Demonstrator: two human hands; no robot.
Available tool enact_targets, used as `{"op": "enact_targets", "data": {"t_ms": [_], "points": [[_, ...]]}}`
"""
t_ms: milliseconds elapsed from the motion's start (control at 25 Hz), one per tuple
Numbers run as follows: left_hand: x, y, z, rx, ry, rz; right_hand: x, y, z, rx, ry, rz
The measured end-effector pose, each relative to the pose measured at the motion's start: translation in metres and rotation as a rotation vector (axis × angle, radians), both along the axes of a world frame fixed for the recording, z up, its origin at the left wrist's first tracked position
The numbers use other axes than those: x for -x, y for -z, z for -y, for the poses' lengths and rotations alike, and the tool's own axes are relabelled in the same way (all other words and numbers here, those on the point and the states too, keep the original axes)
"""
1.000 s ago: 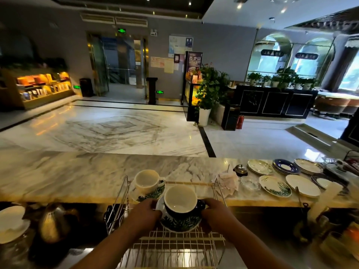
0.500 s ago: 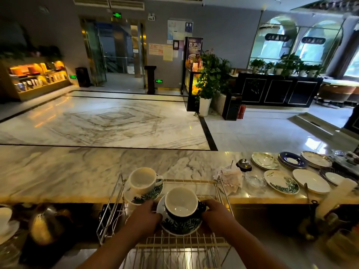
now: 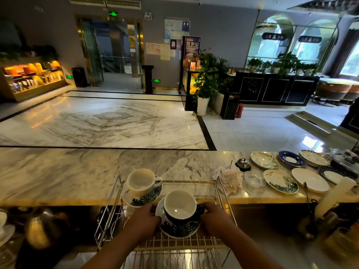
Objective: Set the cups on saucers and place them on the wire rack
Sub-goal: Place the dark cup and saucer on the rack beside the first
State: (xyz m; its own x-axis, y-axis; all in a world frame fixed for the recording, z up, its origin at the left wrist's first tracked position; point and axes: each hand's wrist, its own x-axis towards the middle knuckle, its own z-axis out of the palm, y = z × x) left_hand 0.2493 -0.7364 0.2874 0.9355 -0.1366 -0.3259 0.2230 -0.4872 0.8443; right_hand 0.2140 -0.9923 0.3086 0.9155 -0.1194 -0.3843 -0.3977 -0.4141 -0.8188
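A dark cup (image 3: 179, 207) with a white inside stands on a leaf-patterned saucer (image 3: 179, 230) over the wire rack (image 3: 167, 247). My left hand (image 3: 140, 223) grips the saucer's left rim and my right hand (image 3: 214, 218) holds its right rim beside the cup's handle. Behind and to the left, a white cup (image 3: 142, 181) sits on its own leaf saucer (image 3: 143, 199) at the rack's back left corner. The two saucers lie close together, almost touching.
The marble counter (image 3: 68, 171) runs behind the rack. Several loose plates and saucers (image 3: 280, 181) lie on its right part, with a glass ashtray (image 3: 254, 178), a service bell (image 3: 242, 164) and paper slips (image 3: 228, 176). A metal kettle (image 3: 41, 228) stands low left.
The view has tilted slightly downward. Both hands have kept hold of the saucer with the dark cup, which sits a little lower and nearer the white cup's saucer.
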Motion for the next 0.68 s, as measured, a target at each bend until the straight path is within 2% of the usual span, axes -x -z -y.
{"op": "enact_targets", "data": {"t_ms": [480,680], "points": [[0.004,-0.008,0.001,-0.111,0.045,0.008,0.010,-0.010,-0.004,0.057,-0.030,0.020],[0.020,-0.016,-0.004,-0.159,0.055,0.074,0.028,-0.016,-0.003,0.036,-0.045,0.047]]}}
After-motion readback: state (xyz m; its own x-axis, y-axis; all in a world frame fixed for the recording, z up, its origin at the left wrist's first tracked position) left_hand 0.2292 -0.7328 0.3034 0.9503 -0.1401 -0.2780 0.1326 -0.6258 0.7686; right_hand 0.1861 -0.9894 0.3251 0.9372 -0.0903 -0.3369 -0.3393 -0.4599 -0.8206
